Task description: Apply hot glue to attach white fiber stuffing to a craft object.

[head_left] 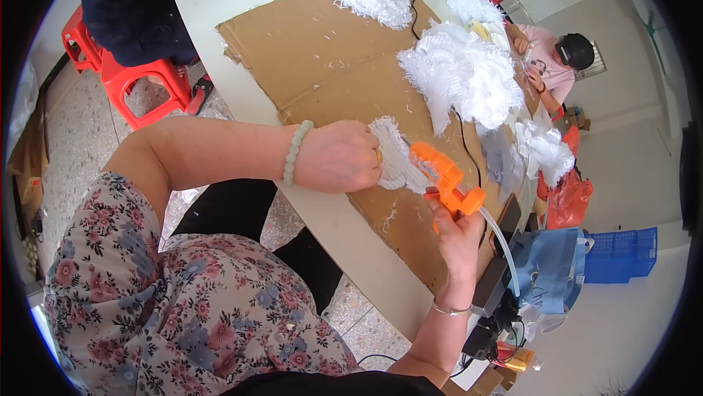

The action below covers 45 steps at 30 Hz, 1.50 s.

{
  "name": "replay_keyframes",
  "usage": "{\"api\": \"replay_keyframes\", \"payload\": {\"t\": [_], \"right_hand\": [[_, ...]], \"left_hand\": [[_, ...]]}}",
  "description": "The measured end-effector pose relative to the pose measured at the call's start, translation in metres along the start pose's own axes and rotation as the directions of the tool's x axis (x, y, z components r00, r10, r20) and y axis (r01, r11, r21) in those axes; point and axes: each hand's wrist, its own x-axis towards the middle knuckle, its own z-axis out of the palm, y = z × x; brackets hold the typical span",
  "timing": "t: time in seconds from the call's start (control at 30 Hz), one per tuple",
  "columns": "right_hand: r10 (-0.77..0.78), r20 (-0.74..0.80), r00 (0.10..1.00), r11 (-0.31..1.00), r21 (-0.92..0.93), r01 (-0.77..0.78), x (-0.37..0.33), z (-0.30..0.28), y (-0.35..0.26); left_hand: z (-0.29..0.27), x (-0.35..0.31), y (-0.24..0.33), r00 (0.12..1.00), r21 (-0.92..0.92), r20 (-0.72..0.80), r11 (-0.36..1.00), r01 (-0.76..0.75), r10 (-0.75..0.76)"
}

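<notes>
My left hand is closed at the edge of a white ribbed piece with fringed edges, which lies over the cardboard; its fingertips are hidden behind the knuckles. In my right hand is an orange hot glue gun, its nozzle end over the right side of the white piece. A long translucent glue stick sticks out of the gun's back and bends down to the right.
Flattened brown cardboard covers much of the white table. White fringed heaps lie beyond, with a black cord alongside. Another person works across the table. At right stand a blue bag and blue crate. Red stools stand left.
</notes>
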Motion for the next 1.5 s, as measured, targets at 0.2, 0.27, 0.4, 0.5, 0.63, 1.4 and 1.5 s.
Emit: {"api": "replay_keyframes", "payload": {"t": [0.2, 0.27, 0.4, 0.5, 0.63, 1.4, 1.5], "right_hand": [[-0.110, 0.047, 0.993, 0.974, -0.194, 0.117, 0.015, 0.022, 0.004], [-0.116, 0.021, 0.993, 0.969, -0.218, 0.118, 0.017, 0.027, 0.001], [-0.135, -0.030, 0.990, 0.936, -0.331, 0.118, 0.023, 0.030, 0.004], [-0.065, -0.055, 0.996, 0.942, -0.332, 0.043, 0.023, 0.032, 0.000], [-0.136, -0.040, 0.990, 0.928, -0.355, 0.113, 0.027, 0.034, 0.002], [0.025, -0.026, 0.999, 0.998, -0.057, -0.026, 0.024, 0.011, 0.006], [0.037, -0.034, 0.999, 0.994, 0.108, -0.033, 0.019, 0.005, -0.002]], "left_hand": [[-0.006, -0.007, 0.002, 0.995, -0.022, 0.097, 1.000, 0.017, -0.015], [-0.003, -0.011, 0.002, 0.995, -0.031, 0.098, 0.999, 0.023, -0.020], [0.001, -0.014, 0.002, 0.999, -0.031, 0.048, 0.999, 0.020, -0.018], [0.001, -0.017, 0.002, 0.999, -0.036, 0.037, 0.999, 0.019, -0.017], [0.001, -0.020, 0.002, 0.999, -0.049, 0.024, 0.999, 0.023, -0.022], [0.008, -0.027, 0.000, 1.000, -0.046, 0.009, 0.998, 0.030, -0.030], [0.010, -0.028, 0.000, 0.999, -0.035, 0.006, 0.999, 0.040, -0.040]]}}
